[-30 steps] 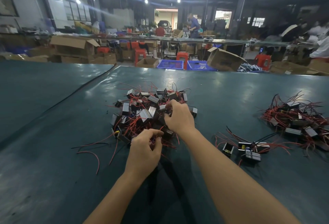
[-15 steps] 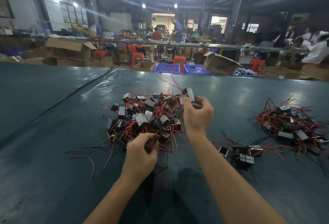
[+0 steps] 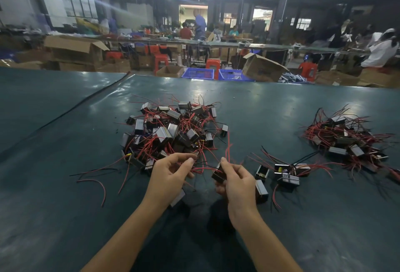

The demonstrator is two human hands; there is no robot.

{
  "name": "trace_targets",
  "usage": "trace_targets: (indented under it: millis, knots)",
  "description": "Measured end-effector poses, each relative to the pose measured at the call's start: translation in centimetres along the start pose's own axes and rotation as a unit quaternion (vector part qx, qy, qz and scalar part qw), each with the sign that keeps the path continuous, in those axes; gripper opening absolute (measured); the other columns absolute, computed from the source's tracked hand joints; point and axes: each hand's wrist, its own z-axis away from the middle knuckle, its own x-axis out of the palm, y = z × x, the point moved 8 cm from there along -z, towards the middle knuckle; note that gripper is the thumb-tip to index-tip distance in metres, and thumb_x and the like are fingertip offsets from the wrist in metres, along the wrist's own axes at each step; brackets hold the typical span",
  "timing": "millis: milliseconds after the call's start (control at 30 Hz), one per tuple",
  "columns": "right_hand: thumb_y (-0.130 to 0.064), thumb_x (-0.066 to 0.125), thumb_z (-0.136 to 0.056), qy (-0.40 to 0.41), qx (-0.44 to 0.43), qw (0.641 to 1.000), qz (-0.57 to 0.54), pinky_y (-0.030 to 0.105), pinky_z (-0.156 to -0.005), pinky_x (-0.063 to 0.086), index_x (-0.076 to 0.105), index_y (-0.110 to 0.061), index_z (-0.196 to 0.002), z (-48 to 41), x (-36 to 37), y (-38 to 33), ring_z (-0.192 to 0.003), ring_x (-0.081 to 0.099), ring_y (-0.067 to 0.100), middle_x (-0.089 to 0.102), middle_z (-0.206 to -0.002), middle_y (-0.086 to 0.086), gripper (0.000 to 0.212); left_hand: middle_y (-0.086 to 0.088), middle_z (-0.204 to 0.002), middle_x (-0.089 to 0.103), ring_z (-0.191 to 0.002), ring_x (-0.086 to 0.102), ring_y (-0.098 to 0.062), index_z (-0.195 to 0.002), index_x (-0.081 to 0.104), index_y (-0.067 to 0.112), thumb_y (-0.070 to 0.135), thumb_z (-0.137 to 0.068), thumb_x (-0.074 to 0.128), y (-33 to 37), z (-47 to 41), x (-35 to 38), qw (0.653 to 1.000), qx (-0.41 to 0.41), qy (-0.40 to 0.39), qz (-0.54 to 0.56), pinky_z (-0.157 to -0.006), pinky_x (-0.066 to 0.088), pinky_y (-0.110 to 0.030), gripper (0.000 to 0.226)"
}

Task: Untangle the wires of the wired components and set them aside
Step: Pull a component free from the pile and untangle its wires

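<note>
black component (image 3: 217, 176) inside curled right hand (image 3: 237, 183); red wire (image 3: 199, 170) between pinching fingers of left hand (image 3: 171, 174)

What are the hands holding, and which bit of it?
The right hand grips a small black component by its body. The left hand pinches the wires near it between thumb and fingertips.

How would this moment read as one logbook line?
stage: untangling | right hand: grips black component | left hand: pinches red wires | tangled pile: beyond hands | loose components: right of hands
</note>
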Motion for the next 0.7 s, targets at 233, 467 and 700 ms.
trace_targets:
  millis: [233,467,700]
  knots:
    - [-0.031,0.072,-0.086,0.094,-0.082,0.992,0.029,0.024,-0.053,0.054,0.061,-0.008,-0.081,-0.8,-2.2,-0.3,-0.056,0.066,0.007,0.068,-0.062,-0.006,0.026,-0.010,-0.076,0.073,-0.057,0.062,-0.013,-0.089,0.074,0.007,0.054,-0.088,0.035,0.2,0.7,1.8,0.994,-0.039,-0.055,0.081,-0.049,0.046,-0.017,0.061]
    - [-0.033,0.072,-0.086,0.102,-0.170,0.977,0.074,0.019,-0.053,0.051,0.061,-0.014,-0.082,0.4,-2.4,-2.0,-0.053,0.058,0.003,0.063,-0.061,-0.007,0.022,0.004,-0.060,0.069,-0.051,0.061,-0.004,-0.077,0.074,0.020,0.044,-0.072,0.068,1.3,0.9,1.6,0.999,0.004,-0.025,0.023,-0.045,0.044,-0.012,0.025]
    - [-0.016,0.075,-0.084,0.071,-0.187,0.973,0.116,0.020,-0.054,0.050,0.034,-0.027,-0.130,1.5,-2.2,-3.0,-0.062,0.061,0.002,0.065,-0.092,0.000,0.062,0.003,-0.069,0.073,-0.059,0.065,-0.006,-0.075,0.076,0.024,0.034,-0.069,0.076,0.9,0.5,0.4,0.998,0.003,0.010,0.064,-0.052,0.046,-0.012,0.012]
